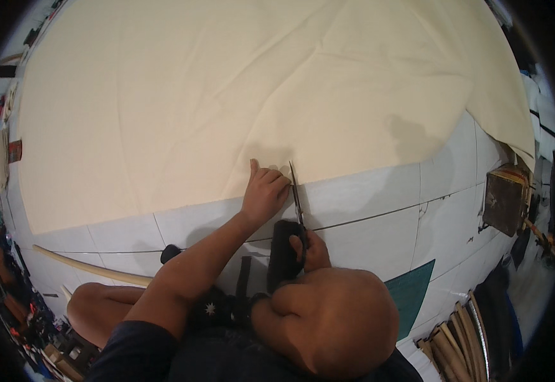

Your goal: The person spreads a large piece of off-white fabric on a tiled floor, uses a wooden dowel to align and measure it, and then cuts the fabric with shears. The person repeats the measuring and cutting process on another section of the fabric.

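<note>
A wide cream cloth (182, 114) is spread over the tiled floor, with its near edge in front of me. At that edge my left hand (266, 193) is closed on the cloth, most fingers curled and one sticking out to the left. My right hand (316, 250) grips a pair of scissors (298, 207) by its handles. Their long blades point away from me and reach over the cloth's edge, just right of my left hand. A black, rounded object (284, 245) lies close beside the scissors' handles; what it is I cannot tell.
A curved pale strip (92, 268) lies on the tiles at left, a dark green sheet (411, 296) at right. Farther right stand a worn brown box (505, 199) and several rolls (452, 344). Clutter (10, 286) lines the left rim. My bent knee (354, 318) rises near the right hand.
</note>
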`<state>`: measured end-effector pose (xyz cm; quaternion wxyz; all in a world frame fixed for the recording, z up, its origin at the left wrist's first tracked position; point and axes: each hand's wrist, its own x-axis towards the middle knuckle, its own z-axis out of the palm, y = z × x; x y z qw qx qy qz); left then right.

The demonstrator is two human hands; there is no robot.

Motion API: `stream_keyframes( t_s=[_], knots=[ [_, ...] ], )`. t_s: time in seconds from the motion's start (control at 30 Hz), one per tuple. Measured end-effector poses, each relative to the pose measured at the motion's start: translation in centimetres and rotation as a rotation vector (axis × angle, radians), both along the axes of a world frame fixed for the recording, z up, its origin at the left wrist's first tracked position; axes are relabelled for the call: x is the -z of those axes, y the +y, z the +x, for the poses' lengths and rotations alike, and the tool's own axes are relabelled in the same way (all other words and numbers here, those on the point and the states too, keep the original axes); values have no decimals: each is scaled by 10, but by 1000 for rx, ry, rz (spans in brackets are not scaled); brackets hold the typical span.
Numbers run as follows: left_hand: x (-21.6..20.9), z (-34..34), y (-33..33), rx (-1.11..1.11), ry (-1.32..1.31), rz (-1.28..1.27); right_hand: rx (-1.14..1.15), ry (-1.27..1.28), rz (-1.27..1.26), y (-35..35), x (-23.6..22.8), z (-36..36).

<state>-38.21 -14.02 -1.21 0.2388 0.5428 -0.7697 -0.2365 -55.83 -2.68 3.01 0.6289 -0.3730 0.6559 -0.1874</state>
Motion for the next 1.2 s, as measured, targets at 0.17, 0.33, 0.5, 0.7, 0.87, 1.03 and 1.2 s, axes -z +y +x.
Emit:
stream_keyframes(
  t_s=[0.17, 0.33, 0.5, 0.7, 0.87, 1.03, 1.2],
  knots=[
    [3, 1, 0, 4, 24, 13, 12, 22, 33, 7, 6, -5],
    [5, 5, 1, -9, 86, 19, -54, 59, -157, -17, 2, 5],
    [4, 4, -2, 26, 73, 50, -31, 44, -83, -20, 40, 1],
    [6, 6, 0, 18, 89, 55, -83, 98, -37, -15, 46, -2],
    [2, 6, 0, 18, 100, 40, -67, 72, -182, -25, 46, 0],
    [-2, 9, -2, 51, 103, 76, -44, -34, -163, -51, 53, 4],
    [2, 11, -2, 52, 105, 98, -74, 86, -268, -52, 50, 9]
  ],
)
